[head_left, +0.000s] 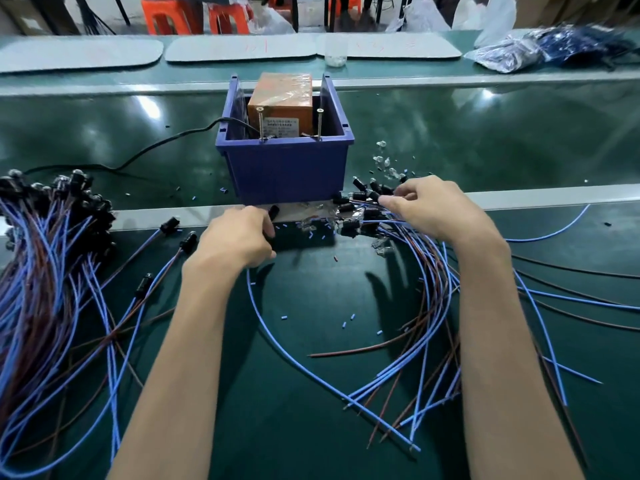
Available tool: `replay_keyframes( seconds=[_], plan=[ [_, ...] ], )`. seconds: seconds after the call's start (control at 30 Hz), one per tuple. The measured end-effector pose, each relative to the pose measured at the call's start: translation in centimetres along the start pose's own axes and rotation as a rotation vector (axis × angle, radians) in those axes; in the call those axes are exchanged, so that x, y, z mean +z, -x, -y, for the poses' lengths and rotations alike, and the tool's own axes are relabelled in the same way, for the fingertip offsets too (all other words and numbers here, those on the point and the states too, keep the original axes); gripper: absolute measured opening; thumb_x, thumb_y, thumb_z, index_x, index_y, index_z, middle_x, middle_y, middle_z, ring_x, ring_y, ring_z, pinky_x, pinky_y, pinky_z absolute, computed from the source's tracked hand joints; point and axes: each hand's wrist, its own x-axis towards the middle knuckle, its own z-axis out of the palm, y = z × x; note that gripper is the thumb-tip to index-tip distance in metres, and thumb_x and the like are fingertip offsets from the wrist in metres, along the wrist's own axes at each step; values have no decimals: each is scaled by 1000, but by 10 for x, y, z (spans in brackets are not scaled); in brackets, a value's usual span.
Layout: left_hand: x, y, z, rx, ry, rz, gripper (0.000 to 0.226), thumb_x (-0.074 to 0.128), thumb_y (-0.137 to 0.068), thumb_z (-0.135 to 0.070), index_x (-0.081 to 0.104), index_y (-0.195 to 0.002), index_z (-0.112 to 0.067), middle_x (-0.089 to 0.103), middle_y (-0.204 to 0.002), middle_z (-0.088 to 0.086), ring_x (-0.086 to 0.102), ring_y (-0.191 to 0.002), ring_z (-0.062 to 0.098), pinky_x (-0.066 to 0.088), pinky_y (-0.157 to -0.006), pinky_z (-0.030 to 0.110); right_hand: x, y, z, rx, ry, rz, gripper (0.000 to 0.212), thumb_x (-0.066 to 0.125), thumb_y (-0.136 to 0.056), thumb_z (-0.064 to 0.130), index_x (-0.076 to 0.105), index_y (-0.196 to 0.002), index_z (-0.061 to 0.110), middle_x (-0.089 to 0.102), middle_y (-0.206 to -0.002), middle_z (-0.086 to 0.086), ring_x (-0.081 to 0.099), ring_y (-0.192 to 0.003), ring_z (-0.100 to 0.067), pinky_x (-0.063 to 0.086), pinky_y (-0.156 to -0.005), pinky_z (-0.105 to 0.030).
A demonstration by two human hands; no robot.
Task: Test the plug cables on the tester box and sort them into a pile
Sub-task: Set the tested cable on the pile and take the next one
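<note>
On the green bench, directly in front of you, the blue bin holds the tester box, an orange unit wrapped in clear film. Two upright screws stand at the bin's front rim. A black power cord leaves the bin on its left side and runs across the bench.

Your left hand sits against the bin's near wall. Its fingers are curled round a black plug, which points up toward the bin. A blue lead emerges from under this hand and loops toward you.

Your right hand reaches into the bunch of plug cables just beside the bin's near right corner. Thumb and fingers are curled and pinch among the plugs; which single plug they hold cannot be told. The bunch's blue and brown leads fan out under your right forearm.

The sorted pile lies at the far left, well apart from the bin, plugs away from you. Three loose cables lie between the pile and your left forearm.

Small clear parts lie right of the bin. Short blue offcuts are scattered on the bench.
</note>
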Motion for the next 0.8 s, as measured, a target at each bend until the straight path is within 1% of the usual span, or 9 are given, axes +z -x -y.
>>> replay_keyframes(
  seconds=[0.13, 0.2, 0.33, 0.43, 0.57, 0.6, 0.67, 0.73, 0.8],
  plan=[
    [0, 3, -3, 28, 97, -101, 29, 64, -80, -3, 57, -72, -30, 68, -106, 8, 62, -100, 30, 52, -89, 39, 7, 2, 12, -126, -112, 6, 33, 57, -90, 48, 69, -103, 20, 69, -100, -3, 59, -102, -22, 45, -83, -30],
    [-5, 5, -6, 51, 123, -168, 29, 64, -81, -4, 57, -67, -29, 71, -98, 4, 63, -97, 28, 52, -88, 37, 12, 2, 20, -171, -202, 42, 30, 58, -90, 49, 70, -98, 23, 71, -92, 2, 63, -98, -17, 48, -86, -31],
    [-15, 14, -16, 158, 202, -306, 26, 65, -78, -6, 59, -65, -27, 72, -84, -2, 65, -88, 23, 51, -80, 30, 24, 3, 33, -205, -324, 164, 45, 55, -88, 56, 72, -82, 15, 74, -86, 0, 69, -90, -16, 53, -91, -42],
    [-17, 21, -26, 272, 314, -355, 28, 67, -77, -8, 55, -61, -28, 68, -72, -9, 66, -79, 20, 53, -77, 32, 32, 5, 42, -229, -375, 220, 48, 54, -88, 58, 71, -86, 13, 74, -85, 1, 69, -82, -10, 54, -88, -35],
    [-16, 26, -41, 387, 478, -448, 31, 63, -74, -2, 54, -60, -28, 66, -67, -12, 66, -71, 14, 54, -75, 30, 30, 5, 49, -195, -698, 127, 31, 64, -90, 39, 45, -90, 14, 72, -76, 2, 68, -65, -10, 51, -59, -23],
    [-14, 27, -45, 407, 502, -467, 30, 62, -74, -1, 54, -61, -28, 65, -67, -13, 65, -70, 13, 54, -76, 30, 28, 5, 47, -192, -801, 111, 29, 66, -90, 32, 42, -97, 17, 71, -72, 3, 68, -62, -9, 51, -55, -20],
    [-10, 30, -55, 451, 567, -486, 25, 62, -75, -1, 57, -69, -24, 66, -72, -10, 65, -74, 14, 54, -79, 33, 23, 6, 44, -201, -959, 77, 45, 69, -89, 18, 43, -122, 3, 68, -74, -1, 66, -62, -8, 53, -58, -18],
    [-6, 34, -65, 493, 616, -561, 13, 66, -78, -5, 60, -80, -17, 67, -86, 0, 64, -85, 20, 52, -83, 39, 20, 9, 43, -237, -1050, -2, 44, 69, -87, 9, 39, -115, -7, 66, -79, -5, 66, -66, -10, 55, -62, -20],
    [-3, 39, -75, 524, 650, -630, 10, 68, -81, -13, 59, -86, -14, 65, -88, -1, 62, -86, 20, 51, -81, 40, 16, 10, 44, -259, -1114, -91, 19, 70, -85, 6, 55, -96, 8, 67, -73, -3, 66, -66, -14, 56, -63, -23]
  ],
)
